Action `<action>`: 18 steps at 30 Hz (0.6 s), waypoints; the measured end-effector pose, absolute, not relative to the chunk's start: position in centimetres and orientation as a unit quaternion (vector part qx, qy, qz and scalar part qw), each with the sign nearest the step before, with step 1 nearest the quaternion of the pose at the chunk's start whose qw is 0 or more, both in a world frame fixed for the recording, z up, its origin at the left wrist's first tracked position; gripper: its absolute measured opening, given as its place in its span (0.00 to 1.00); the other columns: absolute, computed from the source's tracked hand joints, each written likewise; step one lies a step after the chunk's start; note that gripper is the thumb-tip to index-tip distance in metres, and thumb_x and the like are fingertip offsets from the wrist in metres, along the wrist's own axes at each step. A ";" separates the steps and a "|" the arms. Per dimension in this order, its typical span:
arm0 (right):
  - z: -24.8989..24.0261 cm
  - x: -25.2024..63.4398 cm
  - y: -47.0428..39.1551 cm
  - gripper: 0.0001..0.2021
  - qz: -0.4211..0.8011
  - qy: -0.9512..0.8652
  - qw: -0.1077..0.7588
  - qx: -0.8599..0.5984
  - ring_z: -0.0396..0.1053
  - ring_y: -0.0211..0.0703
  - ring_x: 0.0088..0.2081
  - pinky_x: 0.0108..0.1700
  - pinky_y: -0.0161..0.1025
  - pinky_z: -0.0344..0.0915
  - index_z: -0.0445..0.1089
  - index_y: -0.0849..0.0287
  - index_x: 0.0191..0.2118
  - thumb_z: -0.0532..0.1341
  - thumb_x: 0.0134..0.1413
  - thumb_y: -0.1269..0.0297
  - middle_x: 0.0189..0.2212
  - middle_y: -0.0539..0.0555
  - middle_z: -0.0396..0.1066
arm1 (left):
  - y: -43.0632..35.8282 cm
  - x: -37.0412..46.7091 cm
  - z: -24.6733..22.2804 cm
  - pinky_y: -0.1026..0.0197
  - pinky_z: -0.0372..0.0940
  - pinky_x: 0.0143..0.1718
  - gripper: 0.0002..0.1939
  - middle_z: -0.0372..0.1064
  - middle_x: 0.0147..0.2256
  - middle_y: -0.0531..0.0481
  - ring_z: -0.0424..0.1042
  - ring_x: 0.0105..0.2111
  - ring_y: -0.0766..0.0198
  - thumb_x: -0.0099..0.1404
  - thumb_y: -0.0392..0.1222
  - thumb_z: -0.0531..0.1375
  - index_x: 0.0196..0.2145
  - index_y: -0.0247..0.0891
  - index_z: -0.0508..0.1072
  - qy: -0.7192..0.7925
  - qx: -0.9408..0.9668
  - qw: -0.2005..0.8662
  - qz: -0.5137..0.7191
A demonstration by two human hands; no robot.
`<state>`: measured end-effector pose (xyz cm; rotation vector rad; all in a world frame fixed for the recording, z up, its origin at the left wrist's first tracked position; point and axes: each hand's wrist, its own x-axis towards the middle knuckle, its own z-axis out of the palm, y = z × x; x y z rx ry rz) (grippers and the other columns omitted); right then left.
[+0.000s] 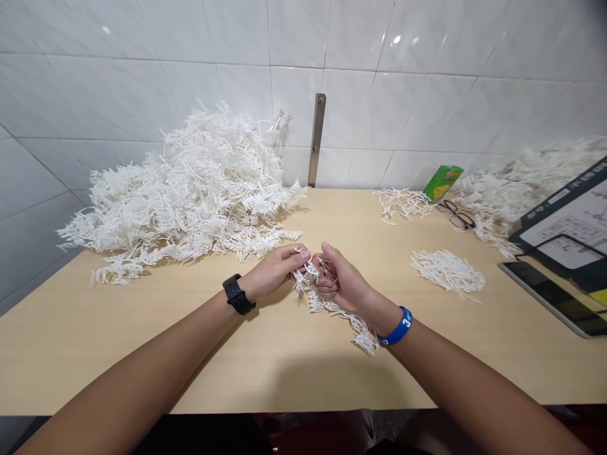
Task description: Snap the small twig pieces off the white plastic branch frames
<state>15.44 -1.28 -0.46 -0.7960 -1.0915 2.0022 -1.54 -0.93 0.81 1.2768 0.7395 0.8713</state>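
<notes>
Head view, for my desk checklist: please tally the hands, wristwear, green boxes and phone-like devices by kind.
Hands: 2 (left hand, right hand)
Wristwear: 2 (black strap, blue wristband)
Green box: 1
Phone-like device: 1
Total: 6

The thin, white, branching plastic strands (300,282) are matt and bristly to the eye; the flat, tan, wood-grain tabletop (190,373) is smooth with a dull sheen; behind it, rectangular grey-white wall tiles (241,101) gleam, glossy and marbled; the narrow, upright grey metal strip (317,136) is smooth; the flat, black-screened phone (552,297) shines like glass; the small green box (441,182), from where I stand, could be coated paper.
</notes>
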 end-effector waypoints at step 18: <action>0.0 15.2 -2.2 0.19 0.743 -0.467 0.418 -0.234 0.40 0.28 0.17 0.20 0.31 0.38 0.55 0.58 0.21 0.62 0.53 0.55 0.14 0.41 0.45 | -1.9 -1.4 1.4 0.64 0.56 0.30 0.16 0.59 0.26 0.54 0.60 0.26 0.68 0.56 0.47 0.66 0.29 0.36 0.65 0.245 0.458 0.744 0.421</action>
